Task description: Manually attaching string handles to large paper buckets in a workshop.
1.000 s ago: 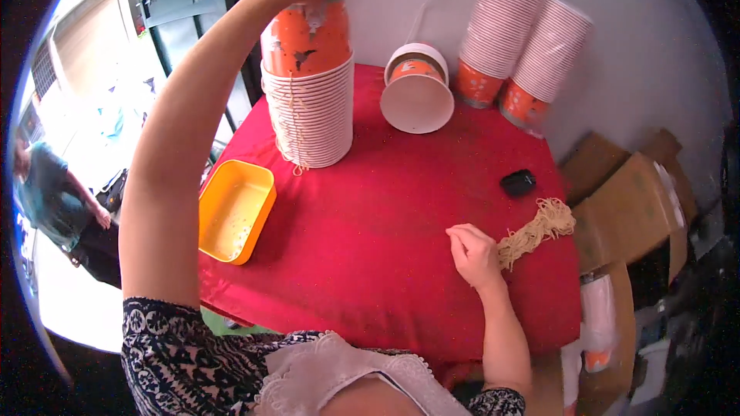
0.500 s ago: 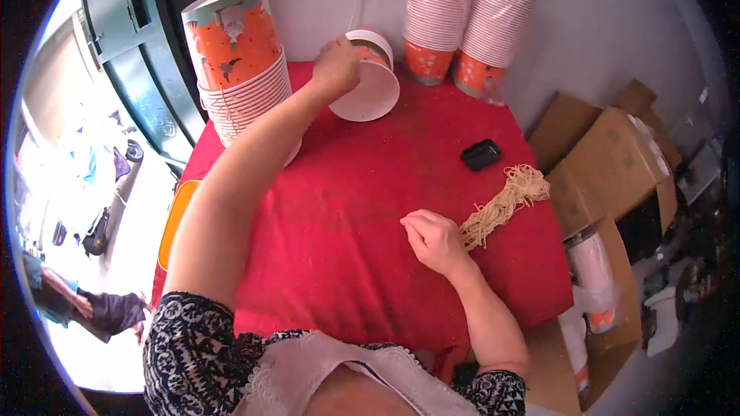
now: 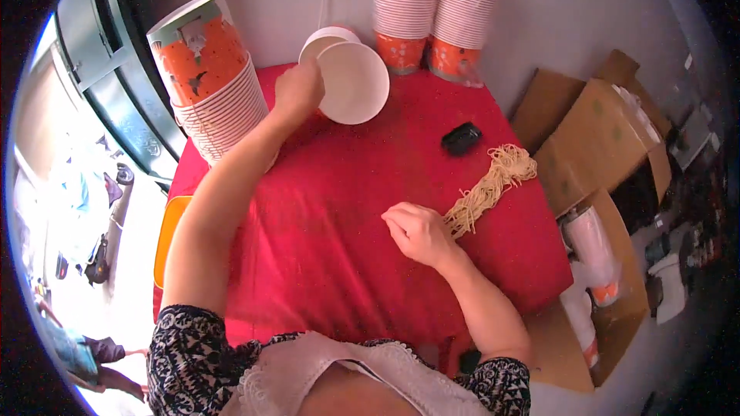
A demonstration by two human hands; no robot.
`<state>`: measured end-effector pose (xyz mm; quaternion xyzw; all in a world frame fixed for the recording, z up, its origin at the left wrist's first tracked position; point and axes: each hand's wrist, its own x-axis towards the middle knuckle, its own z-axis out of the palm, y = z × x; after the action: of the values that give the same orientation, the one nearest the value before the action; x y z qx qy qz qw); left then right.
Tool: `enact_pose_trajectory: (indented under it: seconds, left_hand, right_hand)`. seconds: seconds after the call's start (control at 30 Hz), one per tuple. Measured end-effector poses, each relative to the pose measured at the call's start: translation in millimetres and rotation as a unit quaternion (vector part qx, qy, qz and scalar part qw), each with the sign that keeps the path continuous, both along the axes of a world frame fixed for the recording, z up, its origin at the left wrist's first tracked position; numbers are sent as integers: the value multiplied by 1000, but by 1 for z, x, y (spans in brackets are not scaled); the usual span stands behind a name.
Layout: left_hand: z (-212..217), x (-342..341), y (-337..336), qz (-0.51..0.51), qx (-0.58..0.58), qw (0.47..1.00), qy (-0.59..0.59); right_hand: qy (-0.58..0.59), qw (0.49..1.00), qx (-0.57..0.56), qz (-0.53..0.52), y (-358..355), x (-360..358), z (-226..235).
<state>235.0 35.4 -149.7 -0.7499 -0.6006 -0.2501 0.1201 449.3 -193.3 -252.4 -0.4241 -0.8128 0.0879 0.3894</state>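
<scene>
Grips a white bowl (image 3: 353, 83) by its rim with the left hand (image 3: 299, 88), up and left of the bundle (image 3: 489, 189), tilted so the bare inside shows (nothing in it yet). Rests the right hand (image 3: 418, 233) at the bundle's near end with its grip curled tight; cannot tell whether any strands are pinched. Leaves the bundle whole and flat on the red counter (image 3: 324, 216).

Counted: one bundle of pale strands; one small black box (image 3: 462, 139) just above the bundle; two loose bowls, counting the second bowl (image 3: 327, 35) behind the held one; three bowl stacks, namely a leaning stack (image 3: 208, 85) far left of the bundle and two upturned stacks (image 3: 408, 8) above it by the wall; one orange tray (image 3: 166, 231) far left of the bundle, past the counter's edge; some cardboard boxes (image 3: 601, 139) right of the bundle.
</scene>
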Motion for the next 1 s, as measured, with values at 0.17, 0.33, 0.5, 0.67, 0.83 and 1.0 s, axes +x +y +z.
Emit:
enact_pose_trajectory:
  seconds: [0.17,0.33,0.5,0.67,0.83,1.0]
  left_hand:
    - [17,-43,-24,-69,-36,997,-25]
    - [0,-103,-28,-157,-118,981,4]
    - [3,-96,-77,-63,-216,963,-148]
    - [3,-105,-94,-26,-127,990,-51]
    - [21,-67,-135,-50,210,976,-7]
    - [16,-6,-182,-303,143,936,-105]
  right_hand:
    - [25,993,64,-94,14,36,23]
    - [16,953,-89,-288,11,105,29]
    - [-54,936,-215,-274,0,125,28]
    - [-71,925,-269,-258,-4,122,30]
    - [-50,932,-232,-273,-3,137,22]
    - [-38,935,-233,-266,0,130,23]
